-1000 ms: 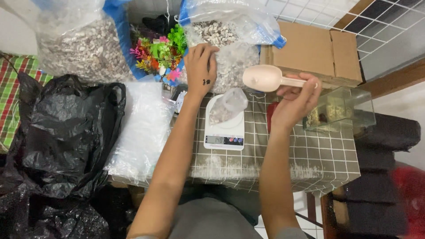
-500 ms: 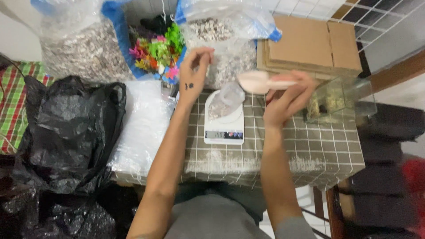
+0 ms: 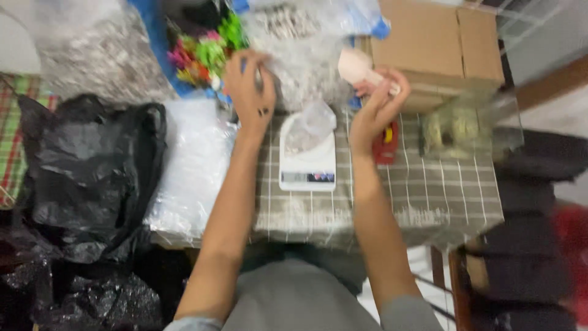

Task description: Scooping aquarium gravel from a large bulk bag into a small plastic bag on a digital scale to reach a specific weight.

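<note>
A crumpled black plastic bag (image 3: 86, 165) lay at the left of the checked surface (image 3: 441, 196), beside a stack of clear bags (image 3: 193, 159). A brown cardboard box (image 3: 438, 43) stood at the far right, with bright plastic plants (image 3: 202, 52) further left.

Bare checked cloth (image 3: 429, 196) beside scale (image 3: 307, 164); bags (image 3: 300, 55) and box (image 3: 438, 46) behind.

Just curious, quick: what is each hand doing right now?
Left hand: closed on the large clear plastic bag.
Right hand: closed, holding the pale pink plastic scoop.
</note>
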